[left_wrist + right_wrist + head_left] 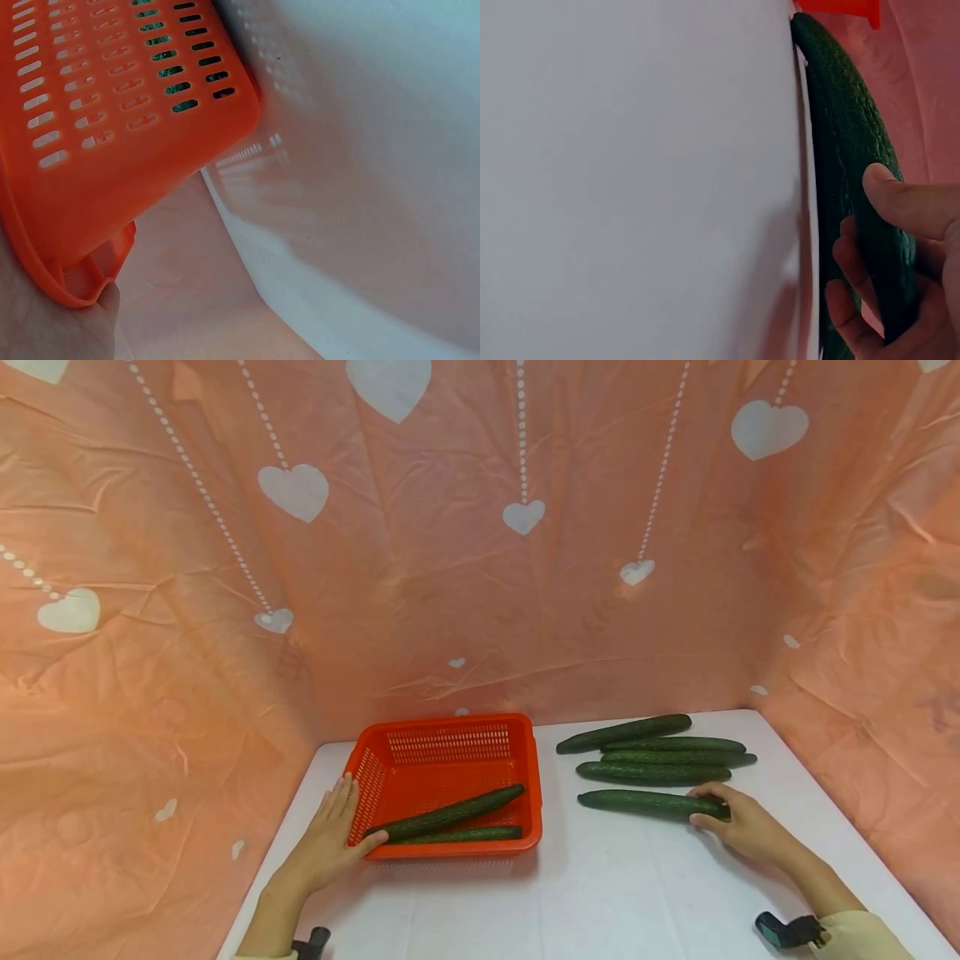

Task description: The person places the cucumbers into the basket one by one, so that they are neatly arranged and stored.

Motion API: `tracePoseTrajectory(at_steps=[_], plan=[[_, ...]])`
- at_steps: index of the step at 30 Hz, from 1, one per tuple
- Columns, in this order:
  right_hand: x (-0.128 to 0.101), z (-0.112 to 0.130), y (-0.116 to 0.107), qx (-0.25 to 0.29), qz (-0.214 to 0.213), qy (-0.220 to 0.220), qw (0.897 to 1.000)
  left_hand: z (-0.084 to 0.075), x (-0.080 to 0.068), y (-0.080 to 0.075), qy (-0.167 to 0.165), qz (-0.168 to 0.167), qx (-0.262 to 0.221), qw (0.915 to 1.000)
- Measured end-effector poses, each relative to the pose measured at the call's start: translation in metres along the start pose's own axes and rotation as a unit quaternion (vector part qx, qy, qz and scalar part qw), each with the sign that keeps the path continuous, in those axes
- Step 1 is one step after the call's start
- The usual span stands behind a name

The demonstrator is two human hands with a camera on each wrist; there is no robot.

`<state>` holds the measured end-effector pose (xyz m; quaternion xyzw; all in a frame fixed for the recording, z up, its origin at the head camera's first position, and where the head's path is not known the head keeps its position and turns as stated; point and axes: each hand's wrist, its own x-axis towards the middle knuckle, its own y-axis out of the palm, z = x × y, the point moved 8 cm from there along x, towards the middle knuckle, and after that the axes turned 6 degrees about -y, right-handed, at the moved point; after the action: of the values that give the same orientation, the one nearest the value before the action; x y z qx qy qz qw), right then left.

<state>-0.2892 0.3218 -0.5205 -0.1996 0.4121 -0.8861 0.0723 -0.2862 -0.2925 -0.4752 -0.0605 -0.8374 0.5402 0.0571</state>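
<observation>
My right hand (742, 827) grips the near end of a dark green cucumber (630, 802) on the right side of the table. In the right wrist view, the thumb lies along one side of that cucumber (847, 97) and the fingers curl around the other. My left hand (330, 835) rests at the left edge of a red plastic basket (538, 793), fingers straight along the rim and thumb over the front left corner. From the left wrist, the hand (67, 330) touches the rim by a handle opening. Two cucumbers (450, 814) lie inside the basket, along its front.
Behind the gripped cucumber, several more cucumbers (652, 772) lie side by side on the white table (600, 893). Orange cloth (585, 635) with white hearts hangs behind the table and at both sides. The basket stands near the table's back left.
</observation>
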Motion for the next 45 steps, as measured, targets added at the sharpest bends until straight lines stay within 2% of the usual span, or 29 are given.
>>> tracePoseTrajectory(at_steps=[7,13,17,25,33,45], plan=[[0.003,0.012,-0.005,0.040,0.001,-0.003,0.999,0.000,0.000,0.002,-0.001,0.001,0.005,1.0000],[0.012,0.032,-0.017,0.011,-0.037,-0.037,0.999,0.002,0.000,0.002,-0.010,0.006,0.009,0.9999],[0.017,0.043,-0.024,-0.003,-0.064,-0.035,0.997,0.001,0.000,0.000,-0.007,0.003,0.009,0.9999],[0.036,0.072,-0.029,0.027,-0.077,-0.043,0.996,0.002,0.001,0.002,-0.004,0.003,0.009,1.0000],[0.067,0.101,-0.011,0.046,-0.068,-0.073,0.994,0.003,0.003,0.002,-0.008,0.004,0.005,1.0000],[0.111,0.140,0.030,0.094,-0.051,-0.102,0.989,0.003,0.002,0.003,-0.007,0.005,0.005,0.9999]])
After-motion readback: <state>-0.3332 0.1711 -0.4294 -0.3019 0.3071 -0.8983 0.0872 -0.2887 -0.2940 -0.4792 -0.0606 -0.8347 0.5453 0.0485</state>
